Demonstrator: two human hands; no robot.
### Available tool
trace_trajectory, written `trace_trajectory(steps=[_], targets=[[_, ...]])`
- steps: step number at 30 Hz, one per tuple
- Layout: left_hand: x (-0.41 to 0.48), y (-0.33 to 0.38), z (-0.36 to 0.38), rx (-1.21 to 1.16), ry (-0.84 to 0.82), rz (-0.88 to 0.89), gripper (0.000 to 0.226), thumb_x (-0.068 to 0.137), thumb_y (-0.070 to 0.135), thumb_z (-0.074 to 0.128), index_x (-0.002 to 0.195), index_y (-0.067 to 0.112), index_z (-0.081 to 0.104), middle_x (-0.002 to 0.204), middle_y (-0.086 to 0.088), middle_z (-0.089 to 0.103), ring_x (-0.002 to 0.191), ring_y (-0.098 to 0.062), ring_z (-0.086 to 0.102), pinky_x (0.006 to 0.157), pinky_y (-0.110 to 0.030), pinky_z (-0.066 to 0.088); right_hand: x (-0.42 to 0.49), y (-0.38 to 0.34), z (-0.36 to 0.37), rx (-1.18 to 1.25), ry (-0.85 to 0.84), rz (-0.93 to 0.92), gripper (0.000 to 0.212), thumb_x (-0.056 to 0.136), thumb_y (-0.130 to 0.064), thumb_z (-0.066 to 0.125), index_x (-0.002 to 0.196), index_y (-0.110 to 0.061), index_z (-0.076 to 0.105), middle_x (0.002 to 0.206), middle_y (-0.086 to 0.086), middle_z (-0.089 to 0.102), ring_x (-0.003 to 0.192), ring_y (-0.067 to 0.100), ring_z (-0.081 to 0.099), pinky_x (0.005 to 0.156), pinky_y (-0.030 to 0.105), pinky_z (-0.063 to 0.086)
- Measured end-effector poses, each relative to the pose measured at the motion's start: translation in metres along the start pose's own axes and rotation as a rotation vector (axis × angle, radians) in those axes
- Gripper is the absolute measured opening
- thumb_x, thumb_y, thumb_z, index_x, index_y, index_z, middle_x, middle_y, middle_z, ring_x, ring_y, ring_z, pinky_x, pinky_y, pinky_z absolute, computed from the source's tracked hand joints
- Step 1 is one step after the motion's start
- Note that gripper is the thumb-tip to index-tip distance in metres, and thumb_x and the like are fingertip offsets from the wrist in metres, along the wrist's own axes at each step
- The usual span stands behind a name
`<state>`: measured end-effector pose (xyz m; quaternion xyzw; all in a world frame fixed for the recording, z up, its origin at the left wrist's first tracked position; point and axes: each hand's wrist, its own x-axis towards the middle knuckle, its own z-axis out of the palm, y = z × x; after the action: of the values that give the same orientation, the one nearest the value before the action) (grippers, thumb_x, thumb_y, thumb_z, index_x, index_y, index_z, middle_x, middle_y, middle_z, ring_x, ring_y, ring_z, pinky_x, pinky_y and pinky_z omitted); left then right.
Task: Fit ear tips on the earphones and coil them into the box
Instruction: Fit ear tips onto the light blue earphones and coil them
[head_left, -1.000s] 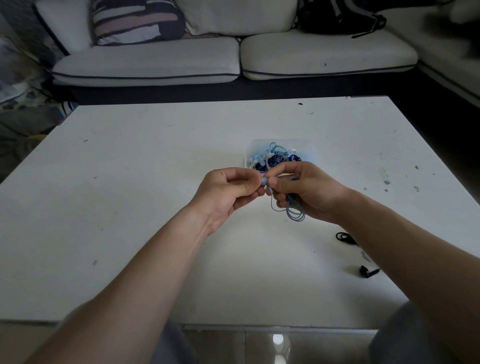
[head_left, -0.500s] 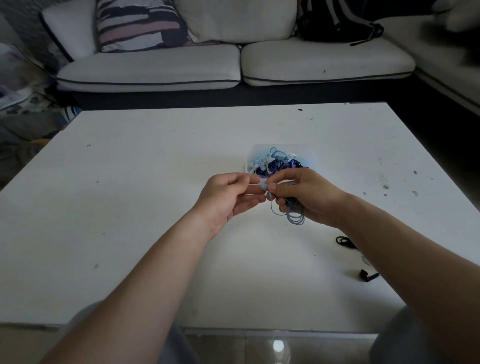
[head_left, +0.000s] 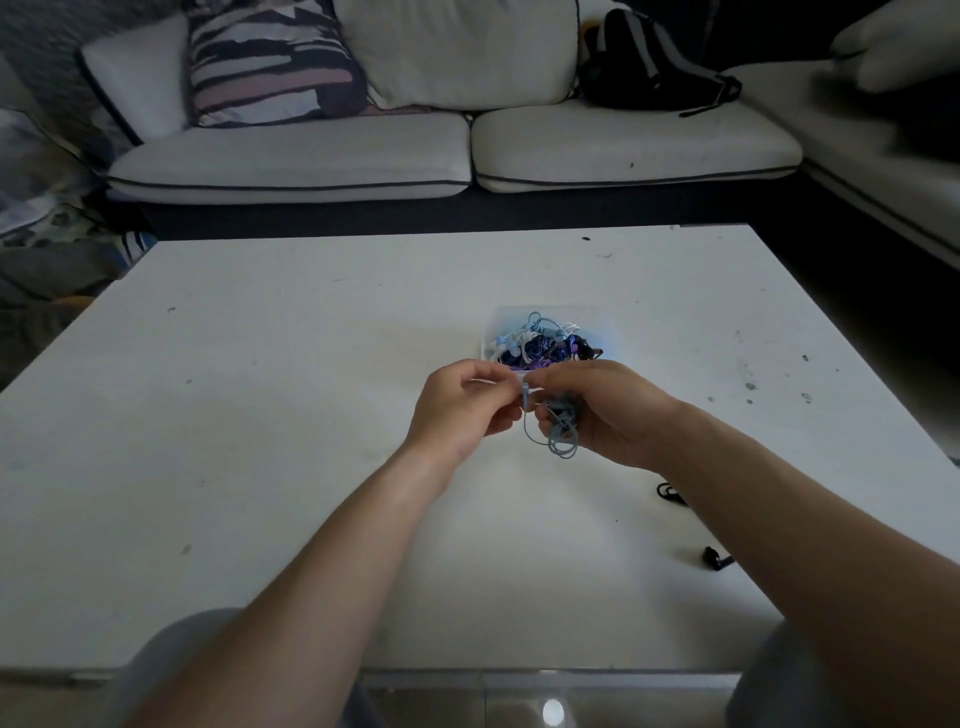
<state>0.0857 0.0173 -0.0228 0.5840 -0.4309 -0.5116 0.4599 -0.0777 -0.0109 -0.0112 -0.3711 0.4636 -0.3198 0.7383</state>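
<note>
Head view: the only camera, looking down over a white table (head_left: 260, 415) with a sofa (head_left: 322, 161) beyond its far edge.
Left hand (head_left: 462, 410): raised above the middle of the table, thumb and forefinger closed in a narrow pinch on the earbud (head_left: 526, 392), the other fingers curled below.
Right hand (head_left: 613, 415): just beside the left, fingertips nearly touching it; thumb and forefinger met the same earbud, while the lower fingers curled round the bundled cord.
Grey-blue earphones (head_left: 563, 434): held between both hands above the table, the cord gathered in loose loops that hung under the right hand's fingers, one strand running up to the earbud.
Ear tip: too small and blurred to tell whether one sat on the earbud.
Box (head_left: 605, 325): clear plastic, open, on the table just beyond the hands, toward the far edge and a little right of centre.
Box contents (head_left: 540, 345): a tangle of blue, white and purple earphone cords heaped above the rim.
Black cord loop (head_left: 669, 492): flat on the table near the right edge, partly hidden by the right forearm.
Black earbud piece (head_left: 717, 558): on the table closer to the near right corner, apart from the loop.
Table surface: marked with small dark specks, most of them toward the right edge.
Striped cushion (head_left: 270, 62): propped against the sofa back, left side.
Black backpack (head_left: 649, 62): on the sofa seat, right side.
Knees (head_left: 171, 670): in grey cloth, below the table's near edge.
</note>
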Motion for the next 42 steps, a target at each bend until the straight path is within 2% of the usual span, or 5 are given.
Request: trace_trajectory(steps=[14,22,34,38,42], targets=[[0.044,0.016,0.007,0.066,0.039,-0.057,0.015,0.091,0.011,0.061,0.097,0.016,0.074,0.082,-0.003,0.068,0.066,-0.015,0.062,0.057,-0.023,0.05,0.021,-0.034,-0.026,0.106,0.227,-0.18,0.033,0.09,0.021,0.041,0.113,0.006,0.06,0.102,0.023,0.061,0.086,0.026,0.065,0.073,0.031,0.06],[0.081,0.01,0.038,0.535,0.034,0.22,0.017,0.074,0.014,0.078,0.084,0.026,0.071,0.076,0.013,0.069,0.072,-0.002,0.064,0.061,-0.007,0.044,0.059,-0.041,-0.053,-0.703,0.401,-0.425,0.016,0.083,-0.005,0.075,0.096,-0.015,0.073,0.1,0.005,0.072,0.089,0.022,0.069,0.075,0.034,0.058],[0.091,-0.004,0.051,0.814,-0.115,0.31,0.014,0.084,0.042,0.07,0.082,0.03,0.075,0.08,0.011,0.073,0.076,-0.01,0.065,0.066,-0.028,0.05,0.061,-0.02,-0.064,-1.503,0.332,-0.347,0.016,0.096,-0.029,0.048,0.093,-0.019,0.06,0.087,0.005,0.061,0.092,0.029,0.058,0.072,0.037,0.046],[0.089,-0.011,0.053,0.973,-0.196,0.469,0.022,0.091,0.029,0.056,0.079,0.025,0.074,0.076,0.004,0.06,0.082,-0.021,0.057,0.064,-0.032,0.044,0.051,-0.018,-0.066,-1.732,0.309,-0.257,0.029,0.101,-0.039,0.035,0.108,-0.02,0.056,0.107,0.0,0.056,0.131,0.022,0.039,0.111,0.052,0.019],[0.087,-0.016,0.058,0.992,-0.249,0.443,0.029,0.091,0.031,0.047,0.07,0.024,0.066,0.082,-0.001,0.055,0.093,-0.025,0.052,0.072,-0.035,0.04,0.044,-0.017,-0.071,-1.783,0.255,-0.234,0.056,0.104,-0.045,0.025,0.152,-0.016,0.02,0.136,-0.005,0.057,0.148,0.022,0.022,0.116,0.056,0.008]])
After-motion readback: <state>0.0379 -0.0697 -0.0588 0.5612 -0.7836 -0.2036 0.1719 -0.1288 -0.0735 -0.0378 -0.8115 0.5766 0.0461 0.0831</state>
